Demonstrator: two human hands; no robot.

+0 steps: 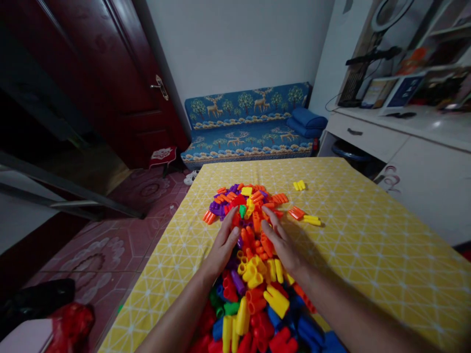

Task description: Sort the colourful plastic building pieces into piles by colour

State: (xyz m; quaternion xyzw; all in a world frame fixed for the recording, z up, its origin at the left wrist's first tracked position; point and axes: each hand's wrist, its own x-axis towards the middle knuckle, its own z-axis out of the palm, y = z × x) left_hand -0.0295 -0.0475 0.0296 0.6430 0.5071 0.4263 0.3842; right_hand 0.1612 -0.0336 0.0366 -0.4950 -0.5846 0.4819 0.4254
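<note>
A long heap of plastic building pieces in red, orange, yellow, purple, green and blue lies along the yellow patterned tablecloth (176,255). My left hand (223,241) is at the heap's left side, fingers apart and pointing forward. On the right side my right hand (280,239) faces it, its fingers also apart. Between the hands lie orange pieces (248,239) and a green piece (242,211). Neither hand grips a piece. Yellow pieces (254,271) sit nearer to me, between my forearms. An orange piece (296,212) and a yellow piece (312,220) lie right of the heap.
A small yellow piece (299,185) lies apart near the table's far side. Beyond the table stands a blue patterned sofa (250,132). A white cabinet (368,142) is on the right; a dark red door (125,73) and a small stool (162,154) are on the left.
</note>
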